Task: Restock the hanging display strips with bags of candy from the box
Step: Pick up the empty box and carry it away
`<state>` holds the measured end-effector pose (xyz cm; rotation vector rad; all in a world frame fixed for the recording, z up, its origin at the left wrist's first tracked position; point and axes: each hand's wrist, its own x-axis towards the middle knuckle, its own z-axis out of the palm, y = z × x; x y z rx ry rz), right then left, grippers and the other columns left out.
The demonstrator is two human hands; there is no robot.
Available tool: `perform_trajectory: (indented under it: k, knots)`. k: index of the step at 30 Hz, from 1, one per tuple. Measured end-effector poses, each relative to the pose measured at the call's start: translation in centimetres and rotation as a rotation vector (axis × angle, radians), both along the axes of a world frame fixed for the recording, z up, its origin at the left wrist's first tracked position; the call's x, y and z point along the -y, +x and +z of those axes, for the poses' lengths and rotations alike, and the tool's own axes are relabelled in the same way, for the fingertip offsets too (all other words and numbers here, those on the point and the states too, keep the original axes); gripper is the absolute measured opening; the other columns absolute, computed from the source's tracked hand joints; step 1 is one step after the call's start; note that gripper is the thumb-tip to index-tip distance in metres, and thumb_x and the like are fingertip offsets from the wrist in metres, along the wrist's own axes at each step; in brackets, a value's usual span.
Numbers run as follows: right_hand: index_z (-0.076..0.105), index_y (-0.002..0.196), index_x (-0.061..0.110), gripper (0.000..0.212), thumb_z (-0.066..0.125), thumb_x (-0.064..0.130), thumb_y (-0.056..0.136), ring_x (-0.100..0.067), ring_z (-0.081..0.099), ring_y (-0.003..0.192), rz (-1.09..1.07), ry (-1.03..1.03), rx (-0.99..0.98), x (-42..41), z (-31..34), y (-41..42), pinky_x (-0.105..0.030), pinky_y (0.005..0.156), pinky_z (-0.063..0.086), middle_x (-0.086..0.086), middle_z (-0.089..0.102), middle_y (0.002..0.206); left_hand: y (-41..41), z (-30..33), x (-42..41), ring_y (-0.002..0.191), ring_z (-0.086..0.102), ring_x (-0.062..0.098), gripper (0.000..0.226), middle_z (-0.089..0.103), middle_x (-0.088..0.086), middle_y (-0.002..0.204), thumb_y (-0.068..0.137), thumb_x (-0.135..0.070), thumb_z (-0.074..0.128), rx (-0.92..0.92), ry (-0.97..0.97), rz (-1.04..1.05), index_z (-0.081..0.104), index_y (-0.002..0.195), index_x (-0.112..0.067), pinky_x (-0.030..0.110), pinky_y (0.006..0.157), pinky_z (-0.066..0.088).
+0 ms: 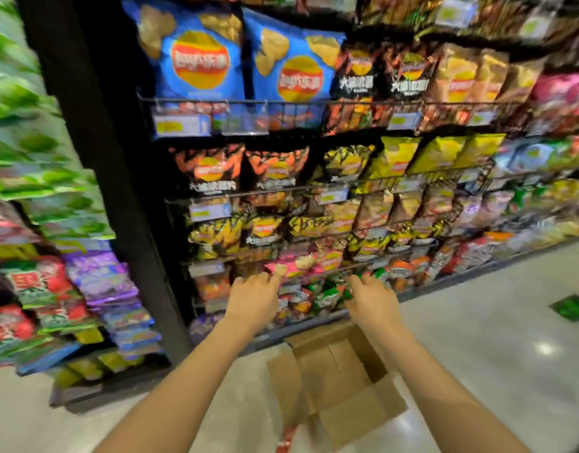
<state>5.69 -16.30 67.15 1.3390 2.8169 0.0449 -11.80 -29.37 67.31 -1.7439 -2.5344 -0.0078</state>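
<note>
Both my arms reach forward over an open cardboard box (340,384) standing on the floor. My left hand (253,297) is stretched toward a low shelf rail, its fingers curled near a pink bag (291,266); whether it holds anything is unclear. My right hand (371,297) has its fingers at green and red bags (330,291) on a low shelf; the grip is blurred. A red packet edge (288,436) shows at the box's near side. Hanging bags of candy (98,279) fill the end display to the left.
Wire shelves of chip bags (291,70) rise in front, with price tags on the rails. A black upright post (118,191) separates the shelves from the hanging display. Pale glossy floor (510,338) with a green marker (572,307) lies to the right.
</note>
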Motion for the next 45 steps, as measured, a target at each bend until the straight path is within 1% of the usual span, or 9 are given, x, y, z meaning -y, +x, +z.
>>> perform_trajectory:
  k: [4, 9, 20, 24, 27, 31, 39, 42, 45]
  knots:
    - [0.039, 0.133, 0.018, 0.041, 0.048, 0.029, 0.095, -0.026, 0.048, 0.119, -0.001, -0.073, 0.094, -4.6, -3.0, 5.5, -0.039, 0.093, 0.043, -0.005, 0.050, 0.129, 4.7, -2.9, -3.4, 0.113, 0.053, 0.029, 0.037, 0.052, 0.008, 0.125, 0.097, -0.023, 0.036, 0.069, -0.115, 0.058, 0.038, 0.133, -0.012, 0.041, 0.090, 0.042]
    - [0.039, 0.133, 0.019, 0.040, 0.048, 0.023, 0.094, -0.026, 0.051, 0.116, -0.051, -0.161, 0.139, -9.1, -6.5, 10.5, -0.037, 0.089, 0.046, -0.005, 0.051, 0.127, 8.7, -5.9, -7.1, 0.107, 0.056, 0.027, 0.036, 0.053, 0.006, 0.124, 0.098, -0.023, 0.035, 0.124, -0.200, 0.082, 0.038, 0.133, -0.014, 0.039, 0.082, 0.044]
    - [0.027, 0.142, 0.019, 0.050, 0.045, 0.026, 0.095, -0.026, 0.044, 0.122, -0.115, -0.332, 0.273, -17.2, -16.3, 12.9, -0.038, 0.094, 0.042, -0.006, 0.042, 0.136, 11.1, -15.9, -14.8, 0.114, 0.054, 0.027, 0.039, 0.050, 0.006, 0.131, 0.096, -0.025, 0.038, 0.169, -0.385, 0.143, 0.036, 0.134, -0.015, 0.037, 0.091, 0.042]
    - [0.028, 0.140, 0.017, 0.048, 0.041, 0.030, 0.095, -0.028, 0.048, 0.118, -0.147, -0.386, 0.241, -19.6, -22.0, 12.6, -0.040, 0.093, 0.044, -0.008, 0.044, 0.131, 11.5, -22.7, -17.1, 0.117, 0.051, 0.026, 0.041, 0.049, 0.006, 0.132, 0.096, -0.027, 0.035, 0.288, -0.467, 0.194, 0.031, 0.136, -0.018, 0.036, 0.094, 0.038]
    - [0.034, 0.135, 0.016, 0.042, 0.042, 0.026, 0.095, -0.027, 0.052, 0.112, -0.166, -0.405, 0.222, -21.4, -27.2, 12.0, -0.038, 0.088, 0.045, -0.007, 0.047, 0.126, 11.3, -28.8, -18.1, 0.101, 0.061, 0.033, 0.047, 0.062, 0.015, 0.117, 0.086, -0.021, 0.038, 0.372, -0.349, 0.219, 0.039, 0.132, -0.011, 0.041, 0.088, 0.048]
    - [0.033, 0.133, 0.018, 0.040, 0.042, 0.029, 0.096, -0.028, 0.053, 0.113, -0.183, -0.453, 0.222, -23.4, -35.6, 11.6, -0.038, 0.090, 0.044, -0.007, 0.045, 0.130, 10.8, -37.2, -19.3, 0.118, 0.049, 0.027, 0.051, 0.038, 0.009, 0.140, 0.097, -0.028, 0.032, 0.393, -0.511, 0.266, 0.019, 0.145, -0.016, 0.036, 0.094, 0.040]
    - [0.037, 0.127, 0.014, 0.037, 0.046, 0.027, 0.093, -0.033, 0.056, 0.099, -0.297, -0.508, 0.149, -27.7, -54.7, 12.6, -0.039, 0.077, 0.048, -0.010, 0.042, 0.126, 10.7, -56.6, -20.1, 0.115, 0.050, 0.024, 0.054, 0.038, 0.004, 0.140, 0.095, -0.037, 0.039, 0.504, -0.443, 0.396, 0.015, 0.141, -0.023, 0.037, 0.092, 0.050]
    - [0.036, 0.127, 0.012, 0.039, 0.048, 0.024, 0.092, -0.033, 0.056, 0.096, -0.336, -0.481, 0.141, -29.3, -60.6, 13.6, -0.039, 0.076, 0.049, -0.011, 0.040, 0.129, 10.8, -62.5, -20.2, 0.135, 0.031, 0.030, 0.067, 0.018, 0.010, 0.152, 0.095, -0.037, 0.040, 0.499, -0.451, 0.443, 0.005, 0.148, -0.017, 0.045, 0.108, 0.035]
    - [0.025, 0.139, 0.016, 0.054, 0.049, 0.024, 0.092, -0.032, 0.053, 0.107, -0.360, -0.455, 0.169, -30.5, -64.9, 14.2, -0.041, 0.087, 0.047, -0.012, 0.035, 0.136, 10.6, -66.6, -20.0, 0.138, 0.026, 0.029, 0.074, 0.009, 0.008, 0.155, 0.094, -0.047, 0.036, 0.430, -0.464, 0.523, -0.008, 0.148, -0.022, 0.047, 0.108, 0.031]
